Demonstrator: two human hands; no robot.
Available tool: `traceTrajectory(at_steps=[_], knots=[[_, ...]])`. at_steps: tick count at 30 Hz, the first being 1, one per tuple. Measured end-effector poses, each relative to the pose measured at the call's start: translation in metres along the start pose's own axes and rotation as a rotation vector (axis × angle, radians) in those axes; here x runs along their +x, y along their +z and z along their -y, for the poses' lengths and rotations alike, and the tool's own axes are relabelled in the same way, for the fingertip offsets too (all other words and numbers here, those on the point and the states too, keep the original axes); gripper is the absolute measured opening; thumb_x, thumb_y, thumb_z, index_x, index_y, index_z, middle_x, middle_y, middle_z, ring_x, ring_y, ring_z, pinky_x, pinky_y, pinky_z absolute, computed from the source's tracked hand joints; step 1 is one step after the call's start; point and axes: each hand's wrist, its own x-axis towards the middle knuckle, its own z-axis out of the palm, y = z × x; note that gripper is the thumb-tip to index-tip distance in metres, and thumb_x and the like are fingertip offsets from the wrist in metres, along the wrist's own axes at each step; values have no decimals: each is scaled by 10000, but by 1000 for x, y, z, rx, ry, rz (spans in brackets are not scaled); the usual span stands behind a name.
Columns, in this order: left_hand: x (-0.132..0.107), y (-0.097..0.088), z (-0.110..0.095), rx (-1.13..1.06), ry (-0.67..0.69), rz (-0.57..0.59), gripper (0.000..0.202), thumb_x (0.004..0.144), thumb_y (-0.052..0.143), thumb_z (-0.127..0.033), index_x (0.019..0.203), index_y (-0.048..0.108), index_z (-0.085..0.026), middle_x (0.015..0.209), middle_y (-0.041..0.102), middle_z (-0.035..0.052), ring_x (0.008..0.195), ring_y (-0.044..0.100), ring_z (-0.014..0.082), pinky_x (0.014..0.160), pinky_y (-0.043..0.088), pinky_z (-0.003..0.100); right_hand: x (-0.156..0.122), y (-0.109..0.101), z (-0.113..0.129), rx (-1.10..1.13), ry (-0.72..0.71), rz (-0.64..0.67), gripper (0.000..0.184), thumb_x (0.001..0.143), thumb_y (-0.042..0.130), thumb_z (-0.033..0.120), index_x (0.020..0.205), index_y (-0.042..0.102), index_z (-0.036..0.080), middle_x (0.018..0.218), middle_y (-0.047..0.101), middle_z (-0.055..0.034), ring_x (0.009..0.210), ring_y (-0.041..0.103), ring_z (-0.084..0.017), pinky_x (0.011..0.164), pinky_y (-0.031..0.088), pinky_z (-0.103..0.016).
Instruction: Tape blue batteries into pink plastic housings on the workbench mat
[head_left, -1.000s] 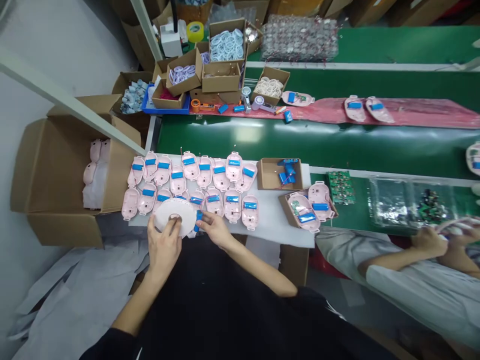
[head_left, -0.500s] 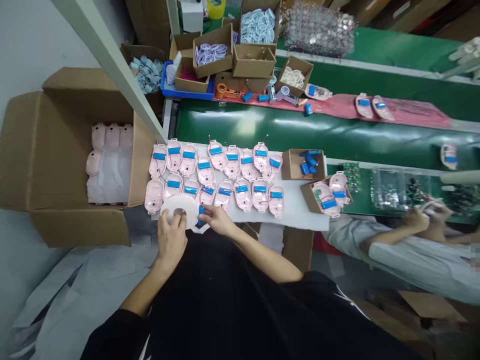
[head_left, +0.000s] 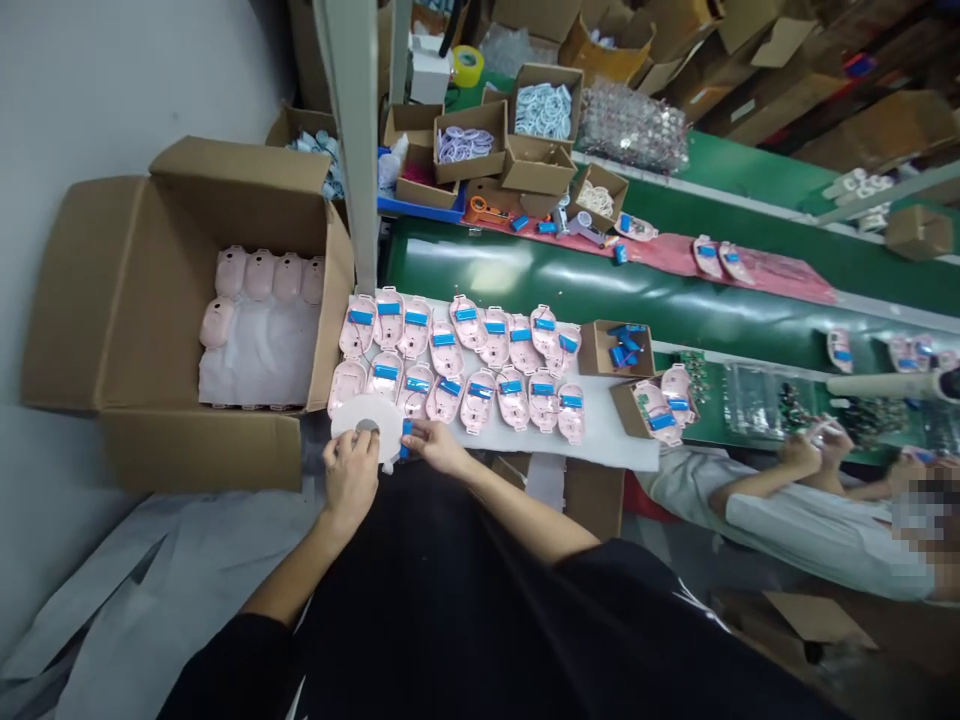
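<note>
My left hand [head_left: 351, 478] is closed on a white tape roll [head_left: 385, 418], with fingers at its central hole. My right hand [head_left: 440, 448] pinches a blue battery pack [head_left: 406, 437] against or just beside the roll's right edge; whether they touch is hard to tell. Beyond both hands, two rows of pink plastic shells [head_left: 477, 402] lie open on a white foam sheet [head_left: 611, 440]. Most of the shells have a blue battery inside with thin wires. The shell nearest the roll [head_left: 347, 382] shows no battery and is partly covered by the roll.
At left stands an open carton [head_left: 112, 290] with pink shells on white sheeting. A small box of blue batteries [head_left: 595, 350] is right of the rows. Behind runs a green conveyor belt [head_left: 525, 265]. A grey post [head_left: 352, 150] rises near the carton. A co-worker's hands [head_left: 814, 447] work at right.
The camera view has swung, so the scene sits further right and more of the co-worker shows. The roll and battery stay in my hands, with the battery close to the roll's edge.
</note>
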Motion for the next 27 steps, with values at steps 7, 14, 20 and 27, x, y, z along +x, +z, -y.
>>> traceTrajectory(at_steps=[7,14,20,27], knots=[[-9,7,9,7,-172,-49,467,988,515,-326,1378,649,-108,1177,685,192,1104,534,370,983,351,580,23,42,-31,305,-45,-327,502,728,877,575,976,690,181,950,771,-76,922,744,-230,854,617,-363],[-16,21,30,-48,-178,-38,443,970,550,-295,1374,667,-155,1159,690,168,1112,529,354,995,328,554,62,31,-30,276,-74,-307,362,812,823,480,932,654,182,946,761,-89,1012,743,-248,928,620,-397],[-53,17,67,-46,-341,-41,425,910,681,-422,1266,727,-196,1250,697,159,1168,510,370,1027,310,560,169,25,13,-403,-244,-404,418,966,679,415,1307,599,186,1185,768,-114,1151,715,-248,1025,565,-411],[-85,39,82,-74,-534,-12,413,916,687,-436,1249,733,-197,1350,690,151,1200,516,369,1060,306,563,210,51,-9,-1625,-40,8,383,1096,489,363,1432,526,183,1249,745,-199,1127,731,-306,969,545,-403]])
